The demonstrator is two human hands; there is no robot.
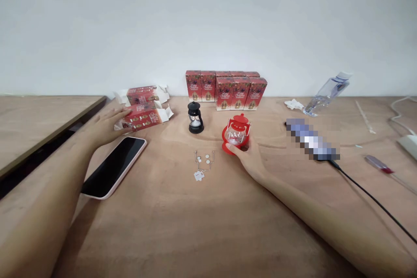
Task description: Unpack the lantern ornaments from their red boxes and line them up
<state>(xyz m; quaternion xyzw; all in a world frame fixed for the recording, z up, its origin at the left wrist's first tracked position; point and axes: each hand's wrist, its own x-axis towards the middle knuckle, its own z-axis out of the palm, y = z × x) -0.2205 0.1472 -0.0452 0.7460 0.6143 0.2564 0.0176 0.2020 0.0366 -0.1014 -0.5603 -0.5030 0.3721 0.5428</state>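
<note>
My right hand (250, 156) is wrapped round the base of a small red toy lantern (237, 132) that stands on the wooden table (182, 226). My left hand (106, 127) lies with its fingers stretched out against an opened red carton (146, 117); a second opened red carton (143, 94) lies just behind that one. A black toy lantern (195, 118) stands upright between the hands. In front of it lie small coin batteries and thin wire pieces (204, 164).
A row of several closed red cartons (228, 89) stands against the wall. A phone in a pink case (114, 166) lies face up by my left forearm. To the right are a plastic bottle (327, 92), a black cable (371, 195), a red-handled screwdriver (378, 164) and a crumpled white scrap (294, 104).
</note>
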